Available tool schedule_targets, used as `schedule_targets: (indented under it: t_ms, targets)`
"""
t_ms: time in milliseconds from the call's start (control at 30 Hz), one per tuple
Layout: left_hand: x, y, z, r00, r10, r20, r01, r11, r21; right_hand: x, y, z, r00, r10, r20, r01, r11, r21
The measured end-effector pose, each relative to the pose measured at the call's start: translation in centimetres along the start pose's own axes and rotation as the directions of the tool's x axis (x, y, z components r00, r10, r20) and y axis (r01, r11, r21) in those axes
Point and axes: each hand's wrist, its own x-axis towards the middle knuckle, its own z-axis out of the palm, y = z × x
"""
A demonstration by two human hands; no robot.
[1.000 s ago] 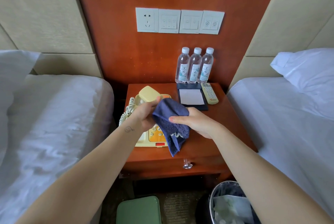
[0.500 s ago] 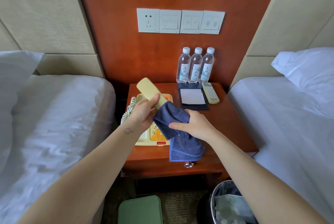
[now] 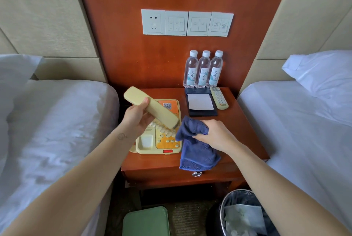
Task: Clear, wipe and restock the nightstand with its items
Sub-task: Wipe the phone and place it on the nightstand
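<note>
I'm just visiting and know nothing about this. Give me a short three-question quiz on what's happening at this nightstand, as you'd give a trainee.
1. Multiple choice: what does the left hand hold? A telephone handset; B remote control; C notepad.
2. True or false: the right hand is empty.
3. How many water bottles stand at the back of the nightstand?
Key: 1 A. 2 False, it grips the blue cloth. 3 Three.
</note>
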Motion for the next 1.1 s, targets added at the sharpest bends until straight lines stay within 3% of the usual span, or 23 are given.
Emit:
schedule_targets:
  t_ms: [67, 167, 367, 533, 633, 767, 867, 967, 1033, 1100]
  targets:
    - [0.6, 2.1, -1.5, 0.997, 0.061, -0.044, -0.059, 0.998, 0.026, -0.9, 2.8, -0.7, 0.997, 0.071, 0.011, -0.070, 0.994, -0.084]
    - [0.6, 5.2, -3.2, 0.993, 0.117, 0.001, -0.117, 0.986, 0.122, -2.7, 5.9, -1.6, 0.968, 0.240, -0.073, -0.237, 0.970, 0.045]
    - [-0.7, 3.5, -1.7, 0.981, 0.045, 0.191, -0.126, 0.890, 0.438, -1.7, 5.8, -1.4, 0.926, 0.318, -0.203, -0.204, 0.875, 0.439]
    - [-1.3, 1.6, 0.5, 0.981, -0.004, 0.195, -0.114, 0.797, 0.593, -1.1, 6.1, -1.4, 0.849, 0.475, -0.230, -0.238, 0.733, 0.637]
    - [-1.1, 1.4, 0.6, 0.996, 0.050, 0.079, -0.091, 0.689, 0.719, -0.8, 6.7, -1.2, 0.864, 0.464, -0.195, -0.304, 0.789, 0.534]
    - [-0.3, 1.4, -1.3, 0.992, 0.120, -0.049, -0.046, 0.682, 0.729, 0.5, 5.6, -0.7, 0.884, 0.434, -0.173, -0.366, 0.873, 0.321]
    - [1.8, 0.9, -3.9, 0.992, 0.089, -0.091, 0.014, 0.636, 0.772, 1.6, 3.6, 0.2, 0.871, 0.405, -0.278, -0.432, 0.901, -0.040]
    - [0.5, 0.9, -3.8, 0.998, 0.037, -0.057, 0.018, 0.660, 0.751, 3.0, 1.1, 1.4, 0.923, 0.138, -0.358, -0.281, 0.879, -0.386]
    - [0.3, 0.5, -3.6, 0.999, 0.010, -0.035, 0.018, 0.685, 0.729, 4.1, -0.6, 2.7, 0.961, 0.080, -0.264, -0.186, 0.896, -0.404]
    - [0.7, 0.0, -3.6, 1.000, 0.005, -0.013, 0.006, 0.683, 0.731, 4.7, -2.2, 4.1, 0.972, 0.211, -0.105, -0.229, 0.951, -0.210]
